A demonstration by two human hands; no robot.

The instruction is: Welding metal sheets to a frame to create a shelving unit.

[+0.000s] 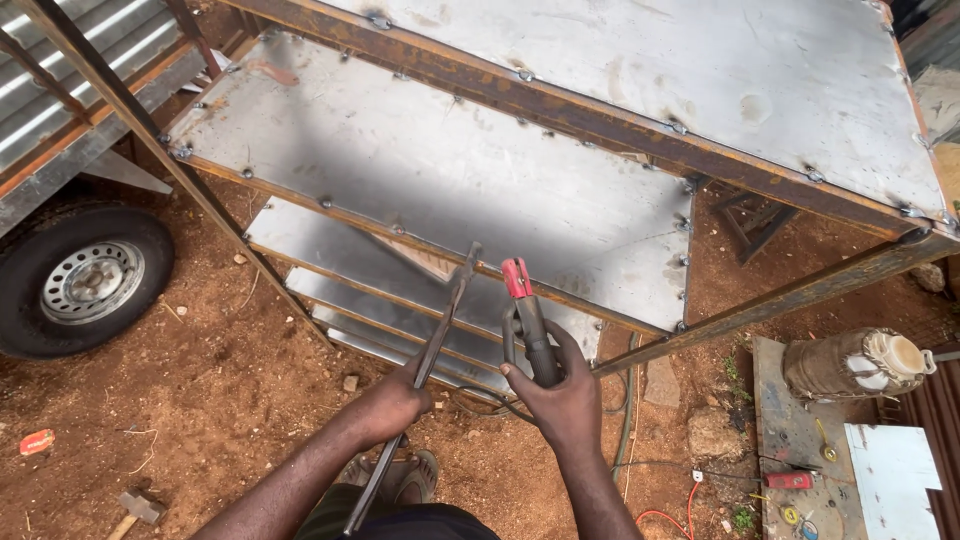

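My right hand (pixel 558 392) grips a welding electrode holder (pixel 526 316) with a black handle and red jaws pointing up. My left hand (pixel 392 402) is closed around a long dark metal rod (pixel 440 325) that slants up toward the shelves. Both hands are held in front of a rusty steel frame (pixel 600 125) fitted with grey sheet-metal shelves (pixel 430 160). The holder's jaws and the rod's tip are close to the front edge of the middle shelf. A cable (pixel 480 400) trails from the holder between my hands.
A trailer wheel (pixel 80 282) stands at the left on red dirt. A hammer (pixel 135 508) lies at the lower left. At the right, a wrapped cylinder (pixel 855 362), a white board (pixel 893 470) and small tools rest on a slab. Orange cable (pixel 670 520) lies near my foot (pixel 410 478).
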